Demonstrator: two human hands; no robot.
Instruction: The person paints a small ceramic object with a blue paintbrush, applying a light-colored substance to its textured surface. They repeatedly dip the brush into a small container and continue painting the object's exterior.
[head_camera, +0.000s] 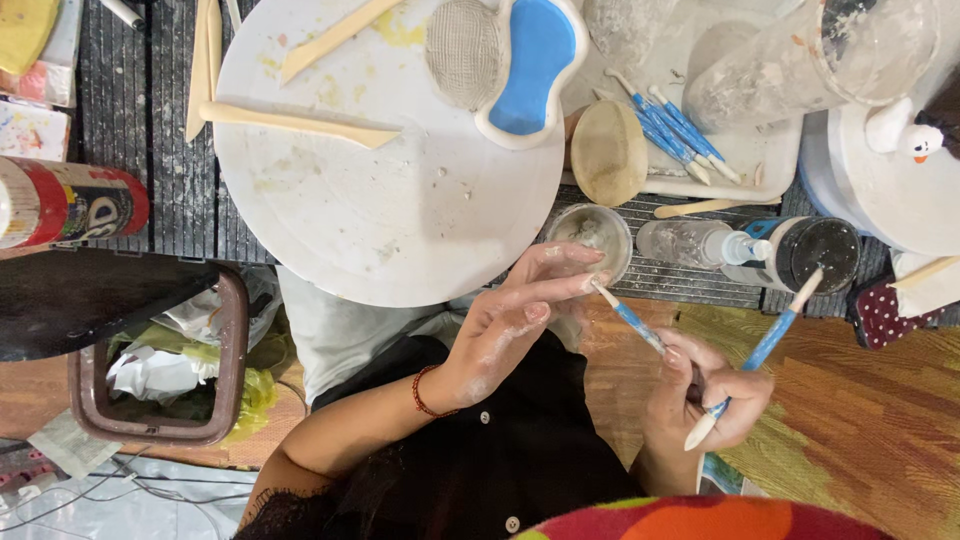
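The big round white turntable board (400, 190) fills most of the dark ribbed worktop (150, 150), with flat pale wooden modelling sticks (300, 122) lying on it and a white kidney-shaped dish glazed blue inside (530, 65) overhanging its far edge. Below its near rim sits a small clear cup of cloudy grey slip (590, 235), close to the worktop's edge. The left hand (510, 320), dusted with white clay, is held loose with fingers (560, 290) stretched out and gripping nothing, their tips meeting the tip of a thin blue-handled tool (630, 320). The right hand (705, 385) is clenched around two such blue-handled tools at once, the second (770, 340) crossing the first; what sits on the tips is hard to make out.

The risks, as I judge them: with two tools in one fist, one could slip or swing into the cup and tip it off the edge; slip on the fingers could smear the blue dish.
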